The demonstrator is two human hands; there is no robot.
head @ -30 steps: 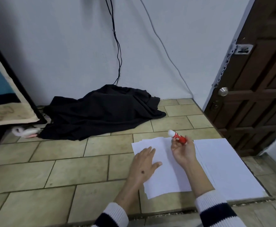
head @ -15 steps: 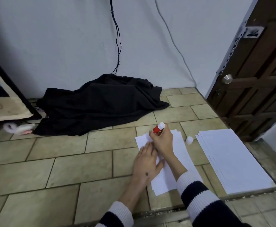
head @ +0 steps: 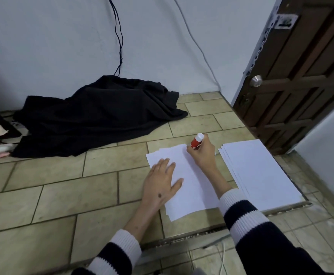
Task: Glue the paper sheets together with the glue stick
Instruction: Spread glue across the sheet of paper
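From the head camera we saw our left hand (head: 163,180) lying flat, fingers straight and spread, pressing on the near-left part of a small fanned stack of white paper sheets (head: 189,187) on the beige tiled floor (head: 63,195). Our right hand (head: 202,153) was curled round a red glue stick with a white end (head: 197,141), held tilted at the stack's far right corner; its lower tip was hidden by the fingers, so it perhaps touched the paper. Just right of that hand lay a second, larger fanned pile of white sheets (head: 261,171). A crumpled black cloth (head: 98,116) lay by the white wall, and a dark brown wooden door (head: 300,76) stood at right.
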